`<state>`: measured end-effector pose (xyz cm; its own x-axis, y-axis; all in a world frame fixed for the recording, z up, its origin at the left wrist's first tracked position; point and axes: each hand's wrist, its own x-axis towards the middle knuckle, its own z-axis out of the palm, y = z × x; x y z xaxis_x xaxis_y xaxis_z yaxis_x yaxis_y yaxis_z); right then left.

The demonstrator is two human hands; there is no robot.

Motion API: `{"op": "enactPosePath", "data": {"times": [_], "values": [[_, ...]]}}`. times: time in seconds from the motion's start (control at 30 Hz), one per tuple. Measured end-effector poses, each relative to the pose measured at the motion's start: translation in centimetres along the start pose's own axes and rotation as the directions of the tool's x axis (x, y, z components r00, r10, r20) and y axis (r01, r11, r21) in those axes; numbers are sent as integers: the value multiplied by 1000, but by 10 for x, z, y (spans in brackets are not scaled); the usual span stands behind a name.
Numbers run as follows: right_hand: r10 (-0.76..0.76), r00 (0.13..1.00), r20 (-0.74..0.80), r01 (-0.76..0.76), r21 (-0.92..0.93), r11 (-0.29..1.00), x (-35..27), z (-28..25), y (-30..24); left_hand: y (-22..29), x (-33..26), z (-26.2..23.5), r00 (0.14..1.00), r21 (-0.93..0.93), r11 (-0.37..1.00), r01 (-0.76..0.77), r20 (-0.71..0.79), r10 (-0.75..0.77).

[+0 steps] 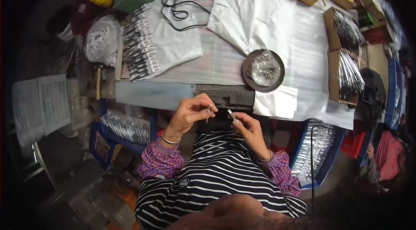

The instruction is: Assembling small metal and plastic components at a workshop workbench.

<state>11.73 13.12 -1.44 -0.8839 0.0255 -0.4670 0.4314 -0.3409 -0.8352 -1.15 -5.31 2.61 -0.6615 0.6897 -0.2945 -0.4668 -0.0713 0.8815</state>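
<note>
presently: small thin piece (209,107) pinched between left fingers (200,115); slim silvery piece (230,112) jutting from pinching right fingers (244,118).

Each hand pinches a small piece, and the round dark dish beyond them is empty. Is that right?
Not quite: the head view shows clear plastic in the round dark dish, so it isn't empty. The left hand and right hand do each pinch a small piece.
</note>
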Motion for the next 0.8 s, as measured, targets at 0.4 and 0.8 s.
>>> {"op": "enactPosePath", "data": {"times": [0.4, 0.8], "values": [[-104, 993, -55, 103, -20, 994, -5, 2, 11, -40, 4, 23, 993, 108, 989, 97, -72, -89], [-176, 984, -35, 171, -120, 978, -5, 4, 4, -44, 5, 26, 991, 225, 968, 112, -90, -94]]}}
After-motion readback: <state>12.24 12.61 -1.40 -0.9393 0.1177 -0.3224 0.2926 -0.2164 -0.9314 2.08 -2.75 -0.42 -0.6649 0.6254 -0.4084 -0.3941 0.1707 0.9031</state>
